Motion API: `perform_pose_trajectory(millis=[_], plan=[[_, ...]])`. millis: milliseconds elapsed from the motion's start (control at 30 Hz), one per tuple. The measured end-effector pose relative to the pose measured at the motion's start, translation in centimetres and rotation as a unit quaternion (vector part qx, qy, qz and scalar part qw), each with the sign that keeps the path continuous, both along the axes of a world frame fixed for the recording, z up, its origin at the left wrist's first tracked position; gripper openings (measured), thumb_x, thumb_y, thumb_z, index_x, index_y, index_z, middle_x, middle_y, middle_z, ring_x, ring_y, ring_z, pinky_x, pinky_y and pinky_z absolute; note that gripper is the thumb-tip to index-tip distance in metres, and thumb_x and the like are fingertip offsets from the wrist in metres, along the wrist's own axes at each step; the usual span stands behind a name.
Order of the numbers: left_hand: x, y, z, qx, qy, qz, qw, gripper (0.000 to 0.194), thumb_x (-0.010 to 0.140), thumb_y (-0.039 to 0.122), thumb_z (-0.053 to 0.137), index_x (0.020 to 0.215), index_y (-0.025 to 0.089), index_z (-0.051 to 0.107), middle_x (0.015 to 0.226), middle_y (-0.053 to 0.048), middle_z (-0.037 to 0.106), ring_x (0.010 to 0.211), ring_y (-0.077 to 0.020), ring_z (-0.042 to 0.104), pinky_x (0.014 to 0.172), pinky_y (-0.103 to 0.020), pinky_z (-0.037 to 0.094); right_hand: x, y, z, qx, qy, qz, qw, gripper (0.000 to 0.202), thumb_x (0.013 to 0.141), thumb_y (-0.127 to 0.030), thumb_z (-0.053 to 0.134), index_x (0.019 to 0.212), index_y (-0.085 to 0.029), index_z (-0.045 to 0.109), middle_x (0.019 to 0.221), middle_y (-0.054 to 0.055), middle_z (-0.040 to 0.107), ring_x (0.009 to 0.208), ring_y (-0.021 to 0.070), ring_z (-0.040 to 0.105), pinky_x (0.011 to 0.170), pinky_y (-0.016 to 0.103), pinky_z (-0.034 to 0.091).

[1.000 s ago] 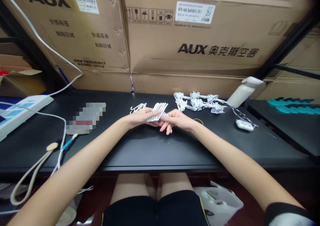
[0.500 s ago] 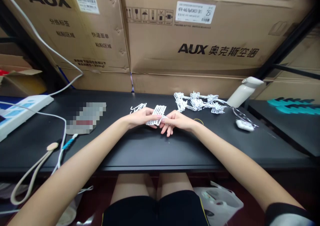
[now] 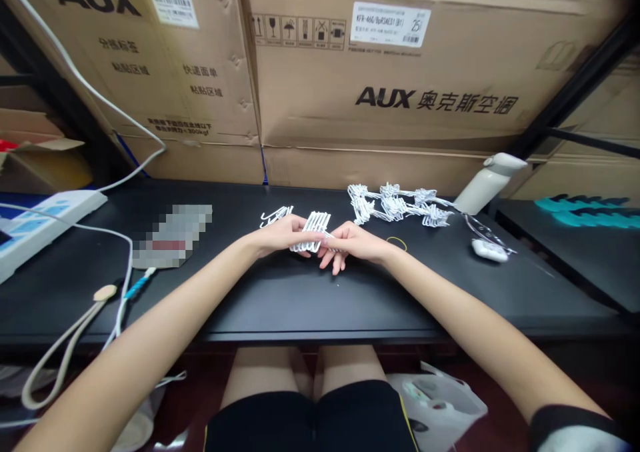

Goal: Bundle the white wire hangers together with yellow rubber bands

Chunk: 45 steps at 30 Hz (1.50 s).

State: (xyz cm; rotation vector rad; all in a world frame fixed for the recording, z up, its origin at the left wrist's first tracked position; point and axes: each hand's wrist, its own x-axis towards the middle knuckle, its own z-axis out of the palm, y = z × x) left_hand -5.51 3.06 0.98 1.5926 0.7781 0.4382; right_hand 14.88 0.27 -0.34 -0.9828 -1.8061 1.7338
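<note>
A row of white hooks (image 3: 316,225) is held side by side above the black table (image 3: 300,305). My left hand (image 3: 281,235) is closed on its left side, thumb in front. My right hand (image 3: 350,241) pinches the right end of the same hooks, its lower fingers spread a little below. Just behind my left hand lie several loose white hooks (image 3: 277,216). Bundles of white hooks (image 3: 395,208) rest farther back on the right. A thin yellow band (image 3: 397,243) lies beside my right wrist.
Large cardboard boxes (image 3: 390,125) stand behind the table. A pale bottle (image 3: 487,184) and a white earphone case (image 3: 490,251) are at the right. On the left are a power strip (image 3: 55,229) with white cables, a blurred flat object (image 3: 173,239) and a beige strap (image 3: 65,355).
The held row of hooks has shifted very slightly left with my hands. More of the yellow band shows beside my right wrist.
</note>
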Motion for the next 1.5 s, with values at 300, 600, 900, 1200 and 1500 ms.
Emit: perform_pose_trajectory(millis=[300, 600, 900, 1200, 1500], plan=[[0.09, -0.10, 0.38, 0.013, -0.028, -0.001, 1.000, 0.031, 0.069, 0.043, 0.071, 0.078, 0.014, 0.070, 0.074, -0.003, 0.069, 0.070, -0.0146, 0.065, 0.068, -0.025, 0.055, -0.22, -0.13, 0.28, 0.005, 0.003, -0.029, 1.000, 0.050, 0.074, -0.056, 0.062, 0.083, -0.007, 0.067, 0.071, 0.011, 0.073, 0.051, 0.0144, 0.067, 0.046, 0.020, 0.050], [0.12, -0.05, 0.52, 0.014, -0.047, 0.059, 0.997, 0.034, 0.071, 0.043, 0.070, 0.087, 0.012, 0.071, 0.083, -0.009, 0.073, 0.085, -0.0232, 0.068, 0.076, -0.033, 0.056, -0.05, 0.25, 0.37, 0.038, 0.023, -0.065, 0.997, 0.048, 0.077, -0.057, 0.060, 0.076, -0.009, 0.065, 0.059, 0.005, 0.068, 0.047, 0.0124, 0.063, 0.047, 0.022, 0.050], [0.10, 0.03, 0.38, -0.012, -0.077, 0.037, 0.996, 0.030, 0.072, 0.038, 0.070, 0.089, 0.013, 0.072, 0.083, -0.009, 0.073, 0.083, -0.0222, 0.069, 0.080, -0.033, 0.055, -0.49, -0.38, 0.69, 0.066, -0.011, -0.044, 0.997, 0.055, 0.083, -0.059, 0.048, 0.058, -0.012, 0.060, 0.040, 0.000, 0.057, 0.036, 0.0097, 0.054, 0.046, 0.022, 0.041], [-0.32, 0.20, 0.31, -0.039, -0.026, 0.007, 0.999, 0.035, 0.073, 0.045, 0.068, 0.082, 0.012, 0.071, 0.080, -0.011, 0.073, 0.084, -0.0220, 0.069, 0.071, -0.028, 0.056, -0.35, -0.48, 0.63, 0.086, -0.041, -0.018, 0.995, 0.051, 0.083, -0.056, 0.049, 0.061, -0.012, 0.062, 0.038, -0.002, 0.056, 0.034, 0.0083, 0.050, 0.051, 0.023, 0.041], [-0.34, 0.01, 0.49, -0.046, -0.012, -0.008, 0.999, 0.040, 0.074, 0.048, 0.067, 0.089, 0.011, 0.067, 0.087, -0.013, 0.072, 0.087, -0.0241, 0.069, 0.071, -0.032, 0.056, -0.48, -0.70, 0.84, 0.085, -0.060, -0.019, 0.994, 0.056, 0.084, -0.060, 0.046, 0.059, -0.012, 0.062, 0.038, -0.001, 0.056, 0.035, 0.0086, 0.050, 0.056, 0.024, 0.042]])
